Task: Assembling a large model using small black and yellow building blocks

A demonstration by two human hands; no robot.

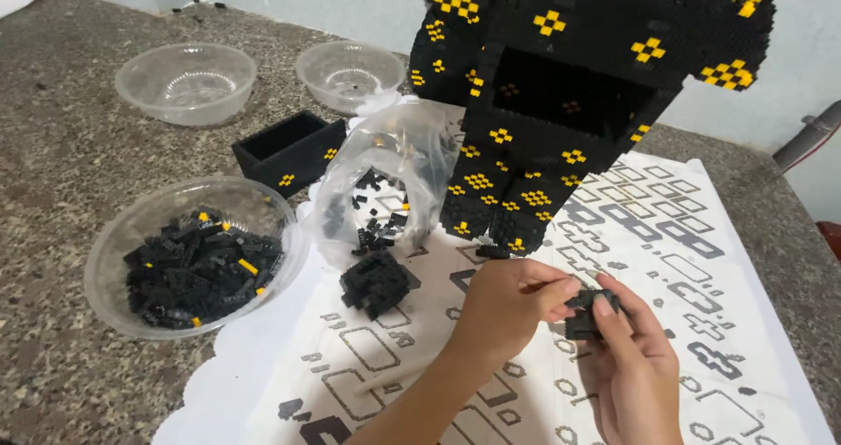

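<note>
Beside the largely built black-and-yellow brick model [561, 103], both hands' fingers [604, 303] pinch a small black brick cluster [585, 314], while the bowl [114, 243] holds many loose bricks.

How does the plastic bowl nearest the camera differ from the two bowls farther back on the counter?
The near bowl is heaped with small black bricks and a few yellow ones; the far-left bowl looks empty, and the far-right bowl holds at most a few specks. The near bowl overlaps the edge of the white printed sheet; both far bowls stand on bare speckled counter. All three are clear, round and upright.
</note>
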